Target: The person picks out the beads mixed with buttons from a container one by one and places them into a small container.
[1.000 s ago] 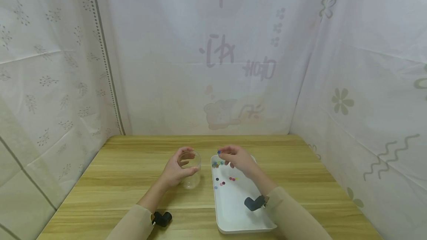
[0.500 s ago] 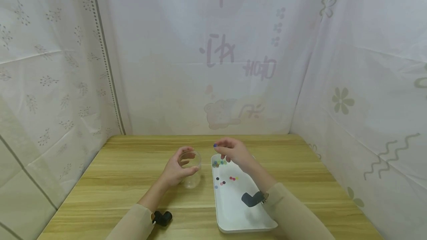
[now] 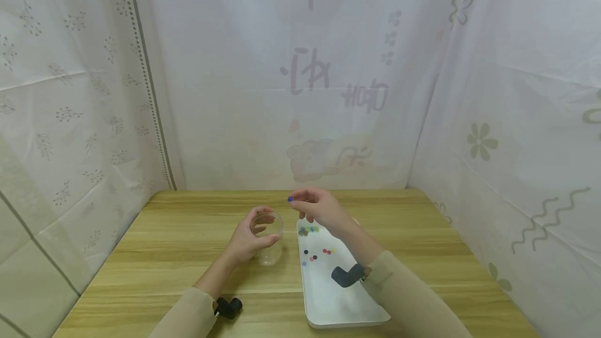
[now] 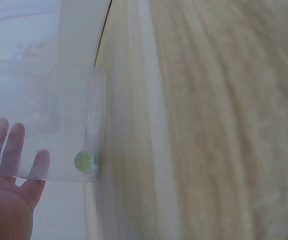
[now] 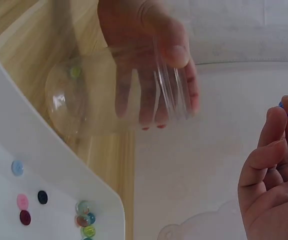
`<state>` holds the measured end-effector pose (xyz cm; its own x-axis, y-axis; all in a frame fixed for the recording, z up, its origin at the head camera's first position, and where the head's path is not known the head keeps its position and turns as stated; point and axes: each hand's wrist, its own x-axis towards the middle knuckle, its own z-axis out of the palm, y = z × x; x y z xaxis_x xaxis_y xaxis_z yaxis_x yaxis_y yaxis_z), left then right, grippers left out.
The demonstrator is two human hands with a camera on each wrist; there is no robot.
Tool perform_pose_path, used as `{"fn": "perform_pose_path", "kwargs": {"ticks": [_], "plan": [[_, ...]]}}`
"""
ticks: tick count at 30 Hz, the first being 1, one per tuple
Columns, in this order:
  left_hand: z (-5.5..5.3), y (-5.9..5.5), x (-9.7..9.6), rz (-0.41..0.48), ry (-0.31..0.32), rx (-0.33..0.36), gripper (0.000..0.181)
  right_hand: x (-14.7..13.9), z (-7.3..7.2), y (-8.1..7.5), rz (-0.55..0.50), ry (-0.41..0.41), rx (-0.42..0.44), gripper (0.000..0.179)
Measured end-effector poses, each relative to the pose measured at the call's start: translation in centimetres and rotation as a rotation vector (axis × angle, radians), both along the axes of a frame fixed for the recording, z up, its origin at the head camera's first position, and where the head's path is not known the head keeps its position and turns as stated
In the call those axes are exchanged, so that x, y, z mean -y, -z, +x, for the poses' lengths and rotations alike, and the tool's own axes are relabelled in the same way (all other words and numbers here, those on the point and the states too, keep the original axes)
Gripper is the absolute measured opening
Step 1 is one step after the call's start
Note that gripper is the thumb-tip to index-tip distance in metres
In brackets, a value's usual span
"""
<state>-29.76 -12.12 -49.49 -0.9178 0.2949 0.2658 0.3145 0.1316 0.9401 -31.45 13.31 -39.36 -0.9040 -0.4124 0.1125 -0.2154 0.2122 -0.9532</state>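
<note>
My left hand [image 3: 248, 238] grips a clear plastic jar [image 3: 268, 255], its fingers round the side near the open rim. The jar stands upright on the table. In the left wrist view a green-yellow glass marble [image 4: 85, 161] lies at the jar's bottom. My right hand [image 3: 325, 214] pinches a small blue button [image 3: 290, 199] between thumb and fingertip, above and to the right of the jar's mouth. In the right wrist view the fingertips mostly cover this blue button [image 5: 281, 104].
A white tray [image 3: 335, 304] stands right of the jar, under my right forearm. Several glass marbles [image 5: 84, 207] cluster in its far left corner. Loose buttons lie nearer, among them a black button [image 5: 43, 197] and a light blue button [image 5: 17, 167]. Patterned curtains [image 3: 225, 119] surround the table.
My right hand has risen from over the tray and moved left with the blue button, close to the jar's mouth. The left hand and jar have stayed in place.
</note>
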Motion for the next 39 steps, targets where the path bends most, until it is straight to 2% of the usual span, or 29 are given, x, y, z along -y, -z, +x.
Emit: {"fn": "perform_pose_path", "kwargs": {"ticks": [6, 17, 24, 33, 39], "plan": [[0.0, 0.1, 0.0, 0.005, 0.01, -0.004, 0.072, 1.0, 0.3, -0.6, -0.012, -0.032, 0.001, 0.03], [0.1, 0.0, 0.0, -0.01, -0.014, 0.004, 0.069, 2.2, 0.5, -0.9, -0.009, -0.069, -0.001, 0.029], [0.1, 0.1, 0.0, -0.011, -0.004, -0.004, 0.071, 3.1, 0.5, -0.5, 0.003, -0.078, -0.014, 0.027], [0.2, 0.0, -0.1, 0.007, -0.005, 0.014, 0.069, 4.1, 0.3, 0.2, -0.003, -0.086, 0.022, 0.027], [0.4, -0.2, -0.1, -0.002, -0.017, 0.013, 0.071, 4.4, 0.1, 0.8, 0.013, -0.102, 0.001, 0.026]]}}
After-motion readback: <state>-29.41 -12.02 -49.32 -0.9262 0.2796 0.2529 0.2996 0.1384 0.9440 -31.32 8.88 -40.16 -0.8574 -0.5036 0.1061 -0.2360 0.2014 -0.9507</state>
